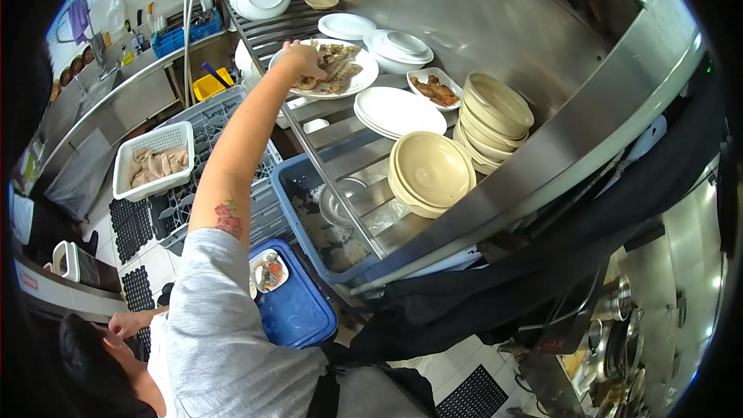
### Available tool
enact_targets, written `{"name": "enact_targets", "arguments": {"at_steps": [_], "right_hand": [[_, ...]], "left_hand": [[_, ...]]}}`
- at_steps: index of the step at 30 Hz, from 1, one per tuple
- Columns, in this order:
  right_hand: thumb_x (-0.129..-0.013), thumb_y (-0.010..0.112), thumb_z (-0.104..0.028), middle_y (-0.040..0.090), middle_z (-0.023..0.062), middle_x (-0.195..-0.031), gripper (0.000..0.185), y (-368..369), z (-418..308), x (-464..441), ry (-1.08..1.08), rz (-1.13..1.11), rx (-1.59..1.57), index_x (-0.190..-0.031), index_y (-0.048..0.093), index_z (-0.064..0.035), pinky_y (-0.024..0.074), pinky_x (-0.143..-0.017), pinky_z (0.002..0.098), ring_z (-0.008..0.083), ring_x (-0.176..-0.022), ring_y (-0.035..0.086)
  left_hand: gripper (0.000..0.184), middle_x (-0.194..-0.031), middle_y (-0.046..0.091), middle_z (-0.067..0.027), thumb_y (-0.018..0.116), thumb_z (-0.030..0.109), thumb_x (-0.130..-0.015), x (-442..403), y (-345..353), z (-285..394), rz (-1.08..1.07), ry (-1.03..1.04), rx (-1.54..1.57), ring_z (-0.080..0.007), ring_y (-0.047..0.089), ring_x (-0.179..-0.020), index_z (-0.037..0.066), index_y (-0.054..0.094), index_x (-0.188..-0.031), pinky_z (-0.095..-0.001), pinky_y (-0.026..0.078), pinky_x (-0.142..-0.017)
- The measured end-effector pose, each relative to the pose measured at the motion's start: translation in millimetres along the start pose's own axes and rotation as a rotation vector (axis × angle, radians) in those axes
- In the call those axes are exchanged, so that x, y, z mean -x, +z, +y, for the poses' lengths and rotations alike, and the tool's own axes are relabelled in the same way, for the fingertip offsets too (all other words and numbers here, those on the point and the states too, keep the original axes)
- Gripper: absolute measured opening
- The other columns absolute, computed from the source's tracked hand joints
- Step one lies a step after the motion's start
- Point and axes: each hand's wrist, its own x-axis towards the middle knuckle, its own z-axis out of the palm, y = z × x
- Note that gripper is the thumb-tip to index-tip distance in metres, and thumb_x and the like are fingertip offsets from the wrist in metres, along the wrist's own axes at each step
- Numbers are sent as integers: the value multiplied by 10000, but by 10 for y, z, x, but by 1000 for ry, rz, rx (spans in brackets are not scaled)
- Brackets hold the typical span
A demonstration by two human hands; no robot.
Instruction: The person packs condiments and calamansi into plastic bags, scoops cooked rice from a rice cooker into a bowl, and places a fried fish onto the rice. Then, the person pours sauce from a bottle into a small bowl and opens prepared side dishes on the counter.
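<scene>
My left hand (304, 62) reaches out over a large white plate (364, 76) of browned, cooked food pieces (337, 68), which look like meat or fish. Its fingers curl down at the food on the plate's left side. What they grip is hidden behind the hand. Nowhere in view is my right hand. Close to the plate are white plates (400, 111), a small square dish of reddish-brown food (434, 91) and a white lidded bowl (398, 49), all on a slatted metal shelf (333, 179).
Cream bowls (435, 169) stand stacked at the shelf's right. Below are a blue-grey tub (288, 178) and a blue lid (298, 311). A white basket of pale meat (155, 161) rests on grey crates. Another person (85, 364) is close at lower left, a hand near their head.
</scene>
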Motion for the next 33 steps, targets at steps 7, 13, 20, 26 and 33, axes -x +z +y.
{"name": "enact_targets", "arguments": {"at_steps": [7, 13, 20, 26, 33], "right_hand": [[-946, 512, -208, 691, 115, -971, 345, -113, -274, 51, 595, 37, -486, -1246, 581, -53, 537, -655, 317, 218, -797, 672], [-946, 519, -223, 689, 117, -979, 350, -158, -437, 122, 685, 57, -496, -1247, 581, -57, 538, -658, 320, 221, -794, 672], [-928, 558, -256, 680, 114, -987, 365, -131, -214, -101, 715, 5, -575, -1247, 579, -81, 526, -647, 325, 213, -777, 664], [-928, 567, -230, 689, 84, -882, 288, -173, -912, -19, 369, 7, -101, -1161, 642, -77, 514, -591, 287, 171, -722, 661], [-953, 530, -229, 705, 82, -884, 283, 42, -915, 678, 438, 264, -495, -1144, 662, -67, 515, -579, 272, 148, -706, 667]], "left_hand": [[525, -1087, 688, -131, 636, 540, -736, -75, 126, -414, -38, 14, 340, -356, 562, -1109, 137, 736, -1058, -461, 399, -976], [503, -949, 697, -125, 640, 448, -806, -30, 124, -459, 15, 107, 653, -224, 630, -876, 7, 712, -1036, -335, 480, -851], [467, -853, 626, -29, 604, 484, -845, 139, -100, -272, 44, 88, 1095, -156, 555, -834, 45, 706, -966, -304, 427, -827], [525, -888, 599, -10, 566, 570, -870, -20, -70, 32, 448, 73, 1585, -120, 497, -874, 81, 657, -1038, -336, 347, -818], [308, -1034, 698, -73, 559, 266, -954, 770, -260, -71, 1023, -165, 1385, -177, 639, -921, 52, 692, -1132, -299, 487, -846]]}}
